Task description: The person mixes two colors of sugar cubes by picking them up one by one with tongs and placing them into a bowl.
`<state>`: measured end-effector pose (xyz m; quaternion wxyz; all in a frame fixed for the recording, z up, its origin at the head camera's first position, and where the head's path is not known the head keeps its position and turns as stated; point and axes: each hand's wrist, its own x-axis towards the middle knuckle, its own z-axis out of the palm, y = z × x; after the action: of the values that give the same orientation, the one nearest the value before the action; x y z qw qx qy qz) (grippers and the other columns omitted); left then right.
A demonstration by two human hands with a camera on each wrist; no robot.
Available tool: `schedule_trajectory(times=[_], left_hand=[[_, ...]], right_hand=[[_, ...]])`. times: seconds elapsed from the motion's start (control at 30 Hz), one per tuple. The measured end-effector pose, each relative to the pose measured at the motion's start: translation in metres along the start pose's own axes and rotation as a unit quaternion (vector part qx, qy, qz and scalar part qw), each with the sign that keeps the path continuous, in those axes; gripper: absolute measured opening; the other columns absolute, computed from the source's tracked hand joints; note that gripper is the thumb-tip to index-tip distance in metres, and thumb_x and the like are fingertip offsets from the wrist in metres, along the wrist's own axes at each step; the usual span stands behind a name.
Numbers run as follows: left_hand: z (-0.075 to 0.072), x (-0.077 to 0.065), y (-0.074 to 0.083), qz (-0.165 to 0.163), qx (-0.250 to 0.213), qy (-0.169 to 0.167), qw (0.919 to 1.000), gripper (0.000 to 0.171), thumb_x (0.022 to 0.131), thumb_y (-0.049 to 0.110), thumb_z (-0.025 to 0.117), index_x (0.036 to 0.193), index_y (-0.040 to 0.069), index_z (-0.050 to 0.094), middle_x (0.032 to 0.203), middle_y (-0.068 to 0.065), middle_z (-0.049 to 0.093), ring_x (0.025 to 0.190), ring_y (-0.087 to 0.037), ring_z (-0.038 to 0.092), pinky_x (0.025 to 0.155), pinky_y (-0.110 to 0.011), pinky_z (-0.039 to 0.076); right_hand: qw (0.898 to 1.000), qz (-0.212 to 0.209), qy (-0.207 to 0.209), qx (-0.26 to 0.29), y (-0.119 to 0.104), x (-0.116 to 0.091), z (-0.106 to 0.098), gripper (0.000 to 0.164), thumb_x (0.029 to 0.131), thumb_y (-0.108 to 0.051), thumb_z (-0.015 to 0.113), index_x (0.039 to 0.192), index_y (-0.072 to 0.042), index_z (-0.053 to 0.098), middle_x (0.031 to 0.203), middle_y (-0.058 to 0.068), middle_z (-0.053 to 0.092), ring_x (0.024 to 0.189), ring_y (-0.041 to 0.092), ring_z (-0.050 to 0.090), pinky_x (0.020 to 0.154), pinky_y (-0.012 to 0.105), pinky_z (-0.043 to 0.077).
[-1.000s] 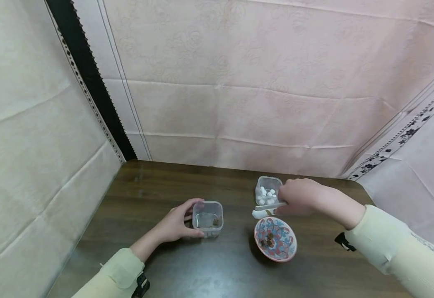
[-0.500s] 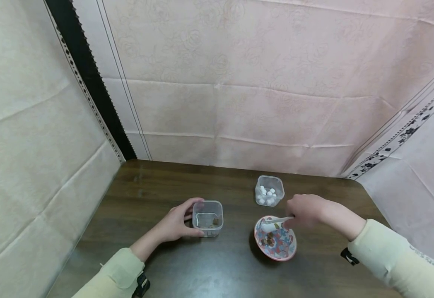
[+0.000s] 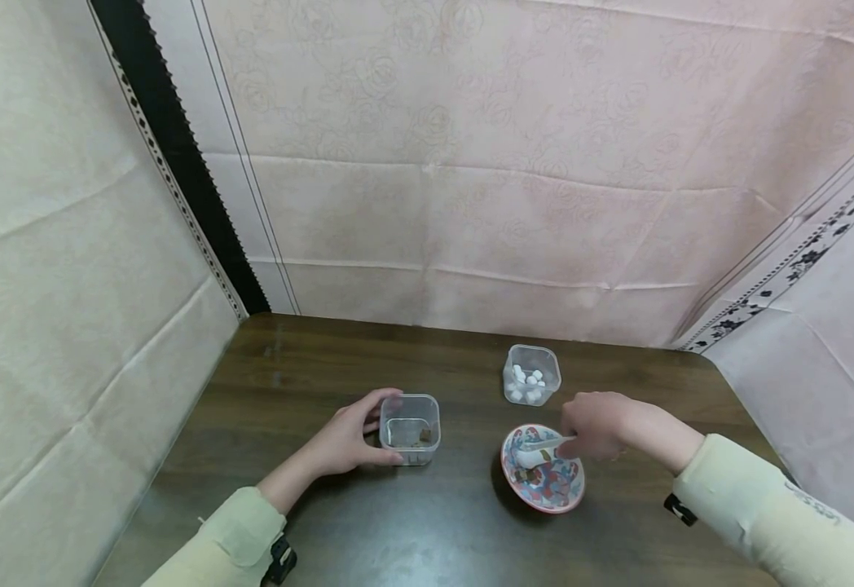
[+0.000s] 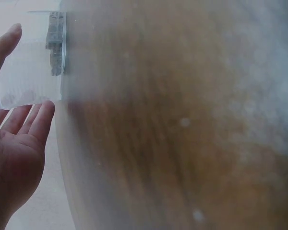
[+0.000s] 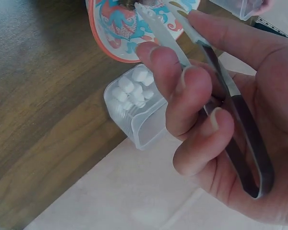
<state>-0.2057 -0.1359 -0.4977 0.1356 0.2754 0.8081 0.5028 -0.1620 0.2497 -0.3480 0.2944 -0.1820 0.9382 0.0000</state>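
In the head view my left hand (image 3: 349, 436) holds a clear plastic container (image 3: 410, 428) by its left side, thumb in front and fingers behind. Small brownish cubes (image 4: 56, 43) lie in it, seen through the wall in the left wrist view. My right hand (image 3: 599, 424) grips a pair of tongs (image 5: 221, 67) with pale tips and dark metal arms. Those tips reach into a red-rimmed patterned bowl (image 3: 555, 489), spread apart in the right wrist view. A few brown pieces (image 3: 526, 474) sit in the bowl, partly hidden by the tongs.
Behind the bowl stands a second clear container (image 3: 531, 359) with several white pieces (image 5: 129, 88) inside. All of it rests on a dark wooden table (image 3: 310, 359). A pale patterned cloth (image 3: 427, 228) hangs along the table's back edge, with more cloth at both sides.
My right hand has brought the tongs from beside the white pieces' container toward me, over and into the bowl. My left hand and its container have stayed in place.
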Motion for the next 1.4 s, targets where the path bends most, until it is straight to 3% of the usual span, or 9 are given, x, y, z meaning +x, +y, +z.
schedule_trajectory(times=[0.43,0.93,1.23,1.4], left_hand=[[0.000,0.001,-0.002,0.002,-0.002,0.000,1.0000,0.090,0.084,0.022,0.095,0.158,0.015,0.045,0.156,-0.018,0.052,0.139,-0.039,0.057,0.112,-0.050,0.051],[0.000,0.000,-0.002,0.005,-0.001,0.003,1.0000,0.089,0.084,0.020,0.095,0.157,0.012,0.045,0.155,-0.020,0.052,0.138,-0.041,0.057,0.111,-0.052,0.051],[0.000,-0.002,-0.001,-0.006,-0.002,0.002,1.0000,0.091,0.083,0.021,0.096,0.158,0.014,0.044,0.156,-0.016,0.051,0.139,-0.039,0.057,0.111,-0.049,0.052],[0.000,-0.003,-0.001,0.005,-0.012,0.002,0.9999,0.089,0.084,0.019,0.095,0.157,0.013,0.045,0.155,-0.020,0.052,0.139,-0.041,0.057,0.112,-0.052,0.051]], right_hand=[[1.000,0.017,-0.003,-0.002,0.000,-0.003,-0.003,0.046,0.099,-0.037,0.074,0.060,-0.018,0.059,0.047,-0.009,0.050,0.042,0.008,0.046,0.045,0.026,0.036],[0.999,0.021,0.017,-0.021,-0.014,-0.015,-0.033,0.042,0.100,-0.045,0.073,0.068,-0.018,0.066,0.054,-0.005,0.059,0.043,0.008,0.053,0.045,0.025,0.040],[0.998,-0.015,0.050,-0.036,-0.029,-0.013,-0.051,0.042,0.098,-0.038,0.073,0.064,-0.019,0.057,0.054,-0.006,0.057,0.043,0.006,0.052,0.045,0.025,0.038],[0.995,-0.034,0.067,-0.069,-0.044,-0.007,-0.060,0.043,0.097,-0.041,0.072,0.063,-0.021,0.056,0.058,-0.008,0.052,0.050,0.008,0.045,0.047,0.026,0.032]])
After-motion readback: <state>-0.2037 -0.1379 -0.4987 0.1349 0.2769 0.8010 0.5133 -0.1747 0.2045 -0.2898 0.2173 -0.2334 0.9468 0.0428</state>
